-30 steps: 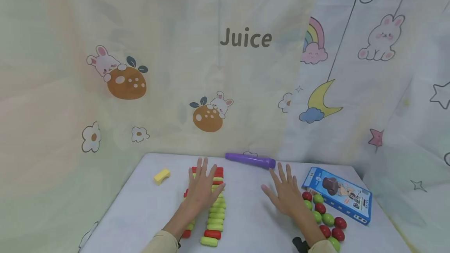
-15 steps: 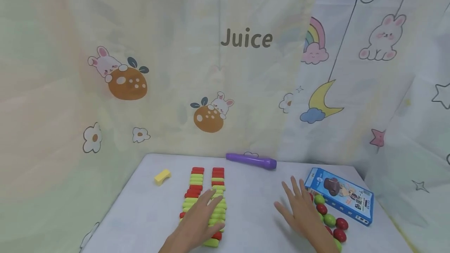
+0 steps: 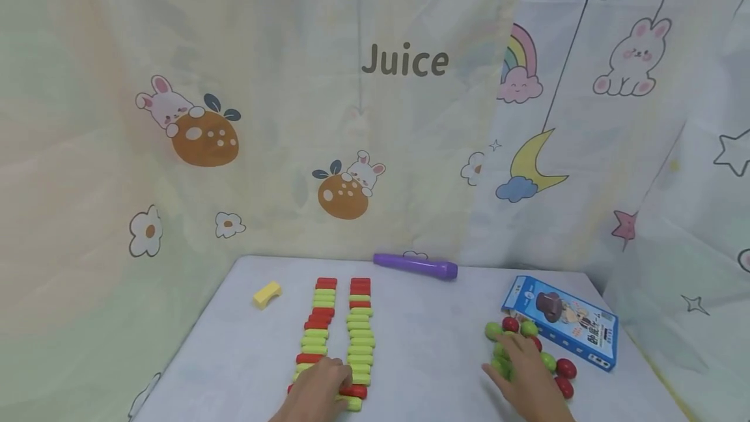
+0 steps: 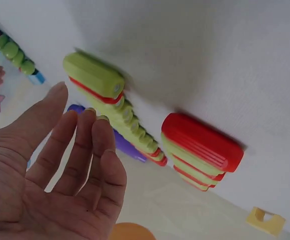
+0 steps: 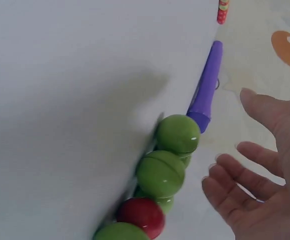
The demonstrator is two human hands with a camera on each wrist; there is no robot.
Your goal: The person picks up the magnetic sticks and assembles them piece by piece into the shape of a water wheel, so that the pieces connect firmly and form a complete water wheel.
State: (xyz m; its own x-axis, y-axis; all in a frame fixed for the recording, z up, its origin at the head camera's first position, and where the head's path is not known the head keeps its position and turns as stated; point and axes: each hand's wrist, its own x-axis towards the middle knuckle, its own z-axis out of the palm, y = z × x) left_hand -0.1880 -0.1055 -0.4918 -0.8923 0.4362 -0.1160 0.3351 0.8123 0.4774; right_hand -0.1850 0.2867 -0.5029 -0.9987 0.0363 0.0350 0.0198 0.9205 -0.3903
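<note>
Two columns of short red and light-green plastic sticks run away from me on the white table. My left hand point(image 3: 316, 391) is over the near end of the columns, fingers bent and holding nothing. In the left wrist view, a light-green stick point(image 4: 92, 72) lies just beyond its fingertips, and a red stick point(image 4: 202, 141) heads the other column. My right hand point(image 3: 525, 376) hovers at a cluster of red and green balls, partly hiding them. The right wrist view shows its palm with fingers spread loosely beside a green ball point(image 5: 161, 174) and a red ball point(image 5: 141, 218).
A blue picture box point(image 3: 571, 321) lies behind the balls at the right. A purple microphone-shaped tube point(image 3: 416, 266) lies along the back edge. At the back left is a yellow arch block point(image 3: 267, 294). A printed curtain point(image 3: 410, 148) hangs behind the table point(image 3: 433, 337).
Both hands have come back toward me, their fingers bending more. My left hand is now low over the near sticks. My right hand has shifted right, over the balls.
</note>
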